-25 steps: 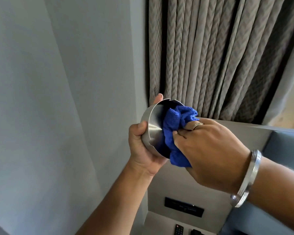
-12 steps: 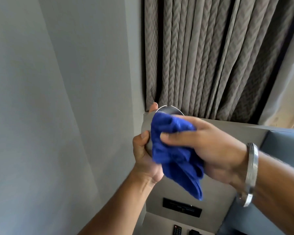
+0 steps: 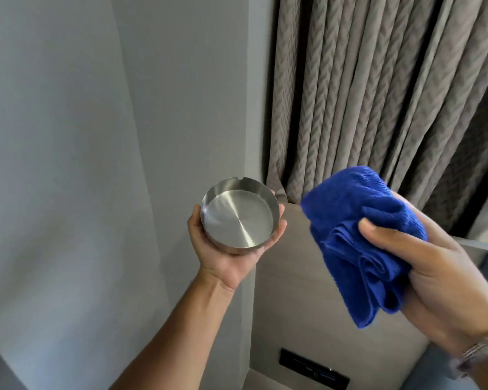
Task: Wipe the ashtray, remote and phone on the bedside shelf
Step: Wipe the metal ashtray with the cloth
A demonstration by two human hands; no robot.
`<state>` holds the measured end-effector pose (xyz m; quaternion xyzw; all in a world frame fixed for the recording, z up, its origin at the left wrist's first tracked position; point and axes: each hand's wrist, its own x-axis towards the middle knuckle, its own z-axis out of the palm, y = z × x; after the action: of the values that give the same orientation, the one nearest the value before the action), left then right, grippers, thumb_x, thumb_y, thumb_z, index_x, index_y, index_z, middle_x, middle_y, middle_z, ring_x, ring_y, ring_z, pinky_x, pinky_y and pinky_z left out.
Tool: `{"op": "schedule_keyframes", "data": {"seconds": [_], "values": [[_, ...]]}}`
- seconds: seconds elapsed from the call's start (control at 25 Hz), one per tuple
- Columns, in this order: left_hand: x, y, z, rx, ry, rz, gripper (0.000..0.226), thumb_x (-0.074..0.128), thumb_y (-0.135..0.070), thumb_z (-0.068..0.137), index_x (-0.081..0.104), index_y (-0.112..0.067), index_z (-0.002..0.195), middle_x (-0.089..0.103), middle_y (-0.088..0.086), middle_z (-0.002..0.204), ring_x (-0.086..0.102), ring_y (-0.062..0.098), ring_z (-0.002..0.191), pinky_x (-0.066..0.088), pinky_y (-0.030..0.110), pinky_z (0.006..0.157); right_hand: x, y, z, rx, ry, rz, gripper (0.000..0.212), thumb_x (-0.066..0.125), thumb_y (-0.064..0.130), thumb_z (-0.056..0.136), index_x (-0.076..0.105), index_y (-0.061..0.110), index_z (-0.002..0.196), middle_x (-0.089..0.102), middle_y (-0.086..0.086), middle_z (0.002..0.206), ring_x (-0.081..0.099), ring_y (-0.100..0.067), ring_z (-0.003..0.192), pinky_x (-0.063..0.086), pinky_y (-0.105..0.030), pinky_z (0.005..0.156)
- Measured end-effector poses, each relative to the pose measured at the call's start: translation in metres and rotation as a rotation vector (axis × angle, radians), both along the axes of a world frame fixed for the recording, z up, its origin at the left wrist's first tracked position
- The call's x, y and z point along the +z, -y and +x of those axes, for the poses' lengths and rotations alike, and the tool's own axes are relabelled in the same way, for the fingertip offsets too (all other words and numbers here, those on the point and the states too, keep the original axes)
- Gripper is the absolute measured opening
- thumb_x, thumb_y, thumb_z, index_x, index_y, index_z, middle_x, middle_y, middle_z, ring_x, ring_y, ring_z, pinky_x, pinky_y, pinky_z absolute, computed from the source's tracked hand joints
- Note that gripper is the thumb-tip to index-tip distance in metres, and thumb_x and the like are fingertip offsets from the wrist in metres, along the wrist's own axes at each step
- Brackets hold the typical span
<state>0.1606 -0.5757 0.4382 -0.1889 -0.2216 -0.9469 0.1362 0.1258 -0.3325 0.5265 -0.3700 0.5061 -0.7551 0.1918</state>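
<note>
Holding one ashtray, one cloth

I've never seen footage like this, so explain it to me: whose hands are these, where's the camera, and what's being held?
There is no machine here. A person wears a camera on the head, so you look down along their own arms. The left hand cups a round steel ashtray, open side facing the camera. The right hand grips a bunched blue cloth, held apart from the ashtray. Behind are a grey wall and a patterned curtain. The shelf surface itself is not in view.
</note>
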Motion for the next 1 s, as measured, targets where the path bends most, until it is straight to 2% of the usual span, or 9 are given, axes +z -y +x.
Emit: {"op": "schedule_keyframes", "data": {"seconds": [0.16,0.32,0.36,0.44,0.52,0.6,0.72,0.88,1.0], "values": [[-0.025,-0.008,0.002,-0.127,-0.057,0.094,0.102,0.053,-0.074,0.079,0.018,-0.018,0.157,0.011,0.020,0.163,0.018,0.046,0.146,0.027,0.058,0.113,-0.004,0.001,0.004,-0.062,-0.242,0.077,0.045,0.066,0.013,0.081,0.061,0.026,0.124,0.071,-0.012,0.109,0.068,-0.032,0.101,0.057,-0.031,0.079],[-0.039,-0.013,0.003,-0.080,-0.030,-0.056,0.097,0.057,-0.068,0.076,0.024,-0.020,0.154,0.014,0.012,0.159,0.004,0.045,0.149,0.009,0.063,0.118,-0.013,0.008,0.007,-0.152,-0.413,0.207,0.054,0.063,0.003,0.084,0.058,0.036,0.127,0.069,-0.013,0.104,0.067,-0.041,0.093,0.059,-0.036,0.078],[-0.040,-0.012,0.004,-0.023,-0.008,-0.108,0.099,0.060,-0.063,0.075,0.023,-0.018,0.155,0.018,0.014,0.156,0.007,0.044,0.148,0.004,0.062,0.118,-0.016,0.007,0.006,-0.176,-0.445,0.257,0.062,0.063,-0.003,0.084,0.055,0.039,0.130,0.070,-0.011,0.102,0.069,-0.039,0.088,0.059,-0.040,0.076],[-0.037,-0.012,0.005,0.087,0.005,-0.202,0.100,0.068,-0.054,0.073,0.026,-0.012,0.154,0.035,0.017,0.147,0.032,0.039,0.137,0.014,0.056,0.116,-0.023,0.007,0.004,-0.166,-0.557,0.346,0.075,0.063,-0.011,0.084,0.047,0.040,0.137,0.072,-0.001,0.098,0.072,-0.020,0.077,0.059,-0.031,0.066],[-0.030,-0.018,0.006,0.157,0.006,-0.265,0.093,0.072,-0.048,0.074,0.034,-0.010,0.151,0.051,0.015,0.138,0.048,0.033,0.126,0.032,0.049,0.110,-0.033,0.012,0.002,-0.143,-0.787,0.479,0.076,0.060,-0.005,0.080,0.040,0.033,0.143,0.068,0.015,0.113,0.066,-0.001,0.095,0.054,-0.020,0.076],[-0.025,-0.026,0.003,0.153,0.020,-0.330,0.088,0.074,-0.046,0.074,0.040,-0.011,0.148,0.057,0.015,0.134,0.048,0.034,0.125,0.032,0.048,0.111,-0.045,0.021,-0.001,-0.196,-1.194,0.756,0.074,0.055,0.009,0.076,0.036,0.029,0.145,0.047,0.018,0.142,0.045,-0.005,0.128,0.042,-0.028,0.100],[-0.018,-0.035,-0.001,0.168,0.095,-0.469,0.092,0.077,-0.047,0.071,0.040,-0.015,0.148,0.056,0.017,0.129,0.045,0.038,0.122,0.032,0.048,0.108,-0.045,0.036,0.003,-0.328,-1.574,1.227,0.055,0.043,0.018,0.072,0.045,0.032,0.126,0.048,0.017,0.129,0.045,-0.018,0.111,0.036,-0.034,0.086],[-0.016,-0.045,-0.006,0.124,0.169,-0.506,0.104,0.078,-0.046,0.070,0.029,-0.005,0.151,0.067,0.014,0.120,0.063,0.030,0.109,0.050,0.041,0.095,-0.031,0.043,0.002,-0.198,-1.608,1.326,0.024,0.045,0.025,0.069,0.057,0.030,0.089,0.049,0.010,0.093,0.045,-0.019,0.084,0.033,-0.033,0.075],[-0.025,-0.048,-0.009,0.084,0.154,-0.513,0.106,0.079,-0.045,0.069,0.027,-0.003,0.151,0.069,0.013,0.115,0.065,0.027,0.103,0.052,0.038,0.090,-0.021,0.037,-0.004,0.159,-1.068,1.184,0.013,0.053,0.019,0.074,0.060,0.027,0.081,0.059,0.007,0.082,0.057,-0.016,0.074,0.048,-0.031,0.069]]}}
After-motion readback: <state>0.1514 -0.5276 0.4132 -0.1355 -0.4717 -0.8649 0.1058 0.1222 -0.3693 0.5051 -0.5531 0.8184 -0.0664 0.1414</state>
